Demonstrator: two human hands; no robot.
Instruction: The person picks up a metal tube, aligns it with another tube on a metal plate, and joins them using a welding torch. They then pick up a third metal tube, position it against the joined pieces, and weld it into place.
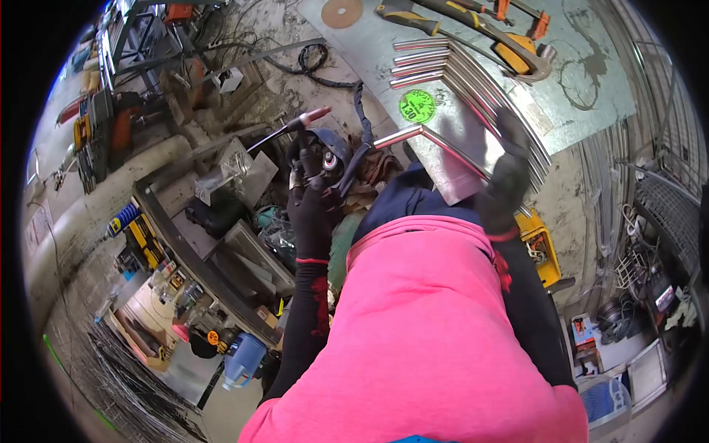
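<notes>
On the left of the view, my left hand [312, 184], in a dark glove, is closed round a slim torch-like tool [314, 116] with a pinkish end and a thin dark rod. My right hand [504, 181], also dark-gloved and slightly blurred, is at the lower end of a bent shiny metal tube [399, 138], with its fingers wrapped round that end. Several similar bent tubes [421, 59] lie nested on the metal sheet [569, 111]. Beside them a round green label [417, 106] shows on the sheet.
Pliers or similar tools [410, 20] and a hammer-like tool [528, 59] lie at the sheet's top edge. A black cable [360, 111] hangs near my left hand. A yellow bin [543, 255] stands right of my body; an open metal cabinet [188, 244] stands left.
</notes>
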